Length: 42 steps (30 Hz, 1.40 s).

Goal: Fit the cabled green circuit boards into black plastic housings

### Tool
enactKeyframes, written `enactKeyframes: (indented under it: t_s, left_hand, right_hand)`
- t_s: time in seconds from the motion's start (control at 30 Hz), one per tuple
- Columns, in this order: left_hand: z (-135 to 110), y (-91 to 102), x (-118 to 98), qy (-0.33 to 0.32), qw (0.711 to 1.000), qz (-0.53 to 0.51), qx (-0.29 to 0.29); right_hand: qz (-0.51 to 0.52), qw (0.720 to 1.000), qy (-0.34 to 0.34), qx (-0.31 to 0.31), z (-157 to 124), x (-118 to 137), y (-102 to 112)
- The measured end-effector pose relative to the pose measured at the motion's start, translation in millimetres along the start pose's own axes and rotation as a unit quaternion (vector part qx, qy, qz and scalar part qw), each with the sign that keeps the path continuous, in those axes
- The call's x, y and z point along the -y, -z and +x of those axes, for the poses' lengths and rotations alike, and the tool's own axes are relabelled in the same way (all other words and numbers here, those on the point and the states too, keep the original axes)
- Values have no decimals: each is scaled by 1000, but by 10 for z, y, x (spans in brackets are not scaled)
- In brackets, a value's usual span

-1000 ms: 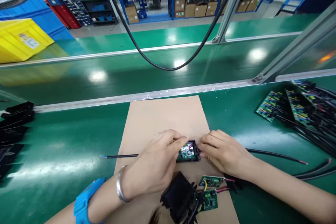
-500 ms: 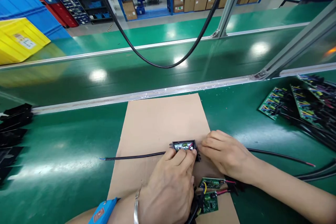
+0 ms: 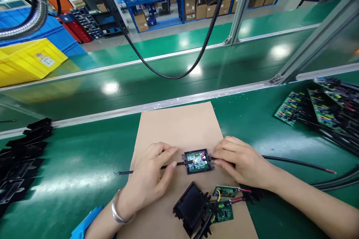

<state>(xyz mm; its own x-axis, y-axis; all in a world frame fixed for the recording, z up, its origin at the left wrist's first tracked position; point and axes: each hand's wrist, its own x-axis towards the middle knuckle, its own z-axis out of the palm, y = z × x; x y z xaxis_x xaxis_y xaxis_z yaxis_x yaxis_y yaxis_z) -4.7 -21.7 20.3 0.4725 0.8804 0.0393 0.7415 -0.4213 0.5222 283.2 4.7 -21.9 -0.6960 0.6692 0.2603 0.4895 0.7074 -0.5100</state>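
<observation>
A small black plastic case (image 3: 199, 173) lies on a cardboard sheet, with a green circuit board (image 3: 198, 160) seated inside it. Black cables leave it on both sides. My right hand (image 3: 241, 162) pinches the right cable (image 3: 294, 162) close to the case wall. On the other side, my left hand (image 3: 154, 171) is open, thumb and forefinger apart over the left cable (image 3: 181, 163); whether it touches the cable is unclear. Below lie more black case parts (image 3: 193, 209), partly overlapping two wired circuit boards (image 3: 224, 211).
The cardboard sheet (image 3: 179, 123) rests on a green tabletop (image 3: 92, 149). Black case parts (image 3: 22, 160) are piled at left, wired boards (image 3: 325, 110) at right. A metal rail (image 3: 168, 103) runs behind. A black cable (image 3: 174, 77) hangs in a loop above; a yellow bin (image 3: 30, 61) stands at far left.
My left hand has lifted off the case and moved left, uncovering the board and the black parts below. My right hand stays at the right cable. The camera view has shifted slightly.
</observation>
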Motion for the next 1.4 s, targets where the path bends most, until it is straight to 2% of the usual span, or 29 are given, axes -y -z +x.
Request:
enactKeyframes:
  t_s: [0.13,0.23,0.37,0.5,0.6,0.7,0.8,0.93,1.03,1.1,1.17,1.23,1.3,1.4]
  left_hand:
    - [-57,-149,139,17,1000,-23,-13]
    - [-25,-221,139,4,999,-43,-9]
    - [16,-239,117,0,999,-45,-10]
    - [34,-253,122,7,999,-43,-10]
    - [55,-269,120,-1,999,-40,-4]
    - [52,-260,117,-7,999,-33,3]
    - [-7,-176,155,-6,1000,-16,15]
    - [-169,9,277,14,999,33,37]
    - [-287,91,361,21,997,56,56]
    - [-306,119,410,16,996,68,57]
    - [-225,174,477,16,995,88,40]
    - [-7,299,580,24,993,116,5]
    - [346,500,714,36,988,146,-40]
    - [993,830,921,57,976,184,-103]
  right_hand:
    - [59,997,-10,-42,63,68,59]
    - [57,997,-33,-27,234,186,94]
    - [-17,994,-63,85,638,348,88]
    - [-109,963,-82,232,1080,371,-19]
    - [-115,950,-93,276,1320,329,-116]
    - [-112,943,-103,295,1404,303,-82]
    - [-95,957,-91,257,1204,242,135]
    - [-32,980,-93,172,469,-22,457]
    - [-73,976,-124,162,-87,-256,530]
    - [-82,977,-137,141,-265,-358,522]
    - [-89,980,-141,107,-216,-432,551]
    - [-115,984,-124,64,55,-521,678]
    - [-167,981,-91,23,486,-650,897]
    - [-231,968,-96,1,1216,-885,1248]
